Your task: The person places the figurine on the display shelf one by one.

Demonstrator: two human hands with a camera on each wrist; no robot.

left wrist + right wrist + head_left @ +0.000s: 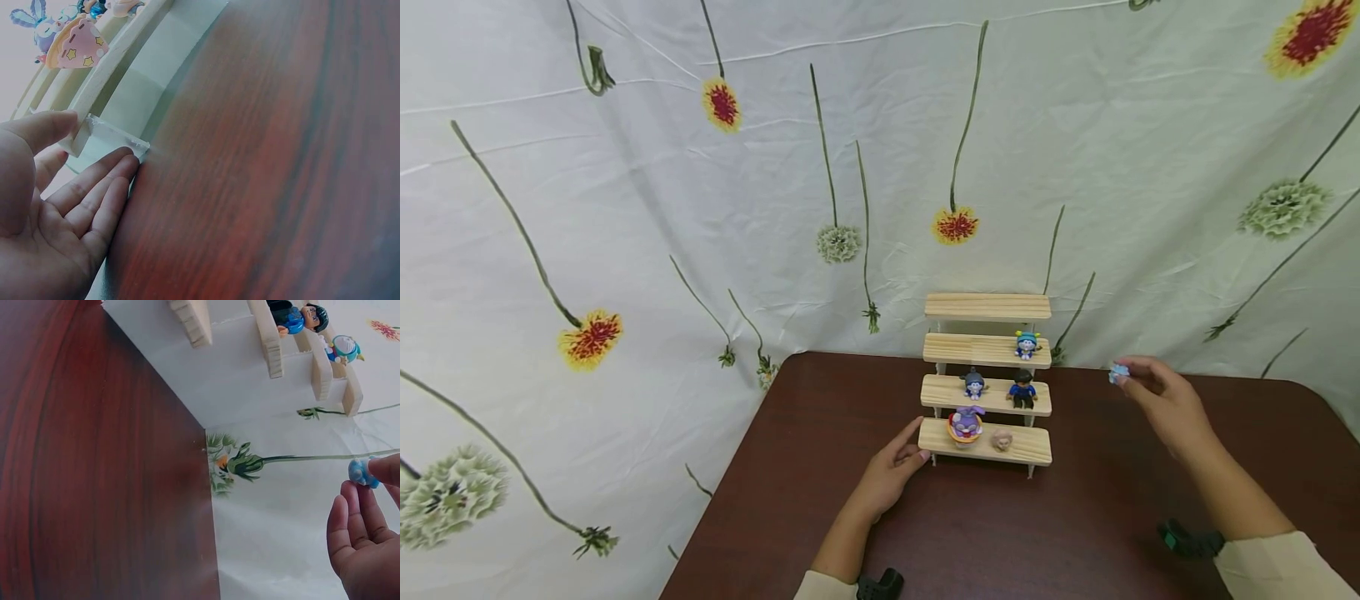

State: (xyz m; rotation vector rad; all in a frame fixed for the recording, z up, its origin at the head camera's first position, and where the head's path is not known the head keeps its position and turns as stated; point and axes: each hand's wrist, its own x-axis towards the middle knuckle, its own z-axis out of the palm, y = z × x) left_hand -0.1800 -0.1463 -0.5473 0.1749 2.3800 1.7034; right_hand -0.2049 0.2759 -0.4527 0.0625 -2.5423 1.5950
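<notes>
A tiered wooden display shelf (985, 348) has four steps and clear supports. At the left end of its lowest step, my left hand (887, 475) holds the board's corner between thumb and index finger. In the left wrist view the other fingers of that hand (69, 219) extend beside the clear support (115, 132). To the right of the shelf, raised over the table's back part, my right hand (1172, 410) pinches a small light-blue figurine (1118, 372) between thumb and fingertips. The right wrist view shows the figurine (361, 472) partly covered by the thumb.
On the lowest step are a purple bunny figurine (966, 423) and a small beige figurine (1002, 440). Above stand a grey-hatted figurine (973, 384), a dark-blue-clothed figure (1022, 390) and a blue-hatted figurine (1026, 344). A flowered cloth (880, 183) hangs behind the brown table (820, 417).
</notes>
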